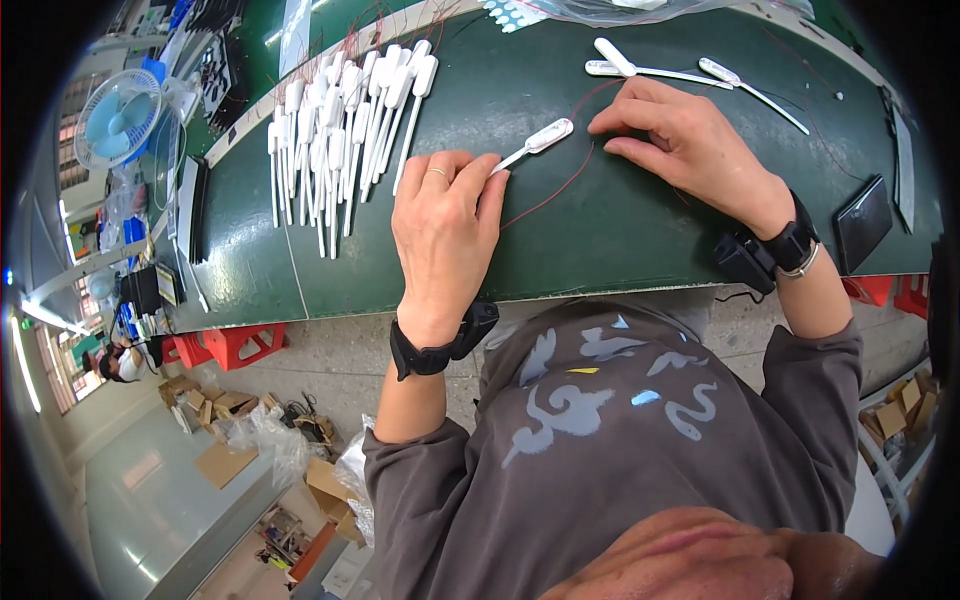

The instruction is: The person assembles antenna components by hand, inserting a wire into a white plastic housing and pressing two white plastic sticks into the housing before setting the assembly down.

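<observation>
My left hand [445, 205] pinches the thin stem of a white plastic stick with a wide oval head [549, 136] between thumb and fingers. The head points up and to the right, toward my right hand [690, 140]. That hand hovers just beyond it, thumb and index finger a little apart, with no object visible between them. A thin red wire [560, 188] curves across the mat between the hands, and more red wire runs near the right fingers. Left of my left hand lies a pile of similar white sticks [335, 150], heads away from me, with red wires at their far ends.
Several more white sticks [660, 72] lie beyond my right hand on the green table [620, 240]. A clear plastic bag [660, 12] rests at the far edge. To the right is a black flat object [863, 225]; a blue fan [118, 112] stands at the far left.
</observation>
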`<action>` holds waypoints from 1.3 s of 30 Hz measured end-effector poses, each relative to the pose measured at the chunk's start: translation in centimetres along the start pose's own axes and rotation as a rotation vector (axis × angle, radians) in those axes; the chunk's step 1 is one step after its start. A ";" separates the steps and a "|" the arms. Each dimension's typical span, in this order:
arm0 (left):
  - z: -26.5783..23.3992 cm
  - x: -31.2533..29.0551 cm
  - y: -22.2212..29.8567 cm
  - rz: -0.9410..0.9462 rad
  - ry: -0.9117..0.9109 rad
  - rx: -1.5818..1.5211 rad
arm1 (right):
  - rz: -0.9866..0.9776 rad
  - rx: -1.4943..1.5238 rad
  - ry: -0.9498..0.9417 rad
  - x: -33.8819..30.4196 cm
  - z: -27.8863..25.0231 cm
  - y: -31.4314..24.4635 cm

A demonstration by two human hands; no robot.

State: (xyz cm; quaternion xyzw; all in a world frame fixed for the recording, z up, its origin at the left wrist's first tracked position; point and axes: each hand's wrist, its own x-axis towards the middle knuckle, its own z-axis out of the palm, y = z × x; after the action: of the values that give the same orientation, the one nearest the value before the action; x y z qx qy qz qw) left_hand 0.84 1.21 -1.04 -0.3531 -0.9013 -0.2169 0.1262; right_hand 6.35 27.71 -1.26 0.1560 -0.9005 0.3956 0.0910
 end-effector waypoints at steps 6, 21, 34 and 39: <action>0.0 -0.1 0.2 0.055 0.044 0.015 | -0.071 -0.136 -0.020 0.0 0.8 0.3; -1.1 -1.2 1.9 0.215 -0.066 0.198 | -0.096 -0.083 0.001 0.2 0.7 0.3; -1.2 -0.6 -1.1 0.141 0.018 0.118 | -0.172 -0.228 -0.031 1.7 -0.2 -0.6; -1.0 -0.6 -1.2 0.111 0.072 0.101 | -0.185 -0.272 -0.050 1.9 0.3 -0.4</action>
State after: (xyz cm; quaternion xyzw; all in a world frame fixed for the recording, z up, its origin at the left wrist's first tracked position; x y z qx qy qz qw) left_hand 0.48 -0.43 -0.78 -0.3879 -0.8849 -0.1764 0.1878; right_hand 4.65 26.85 -0.67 0.2343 -0.9295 0.2559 0.1250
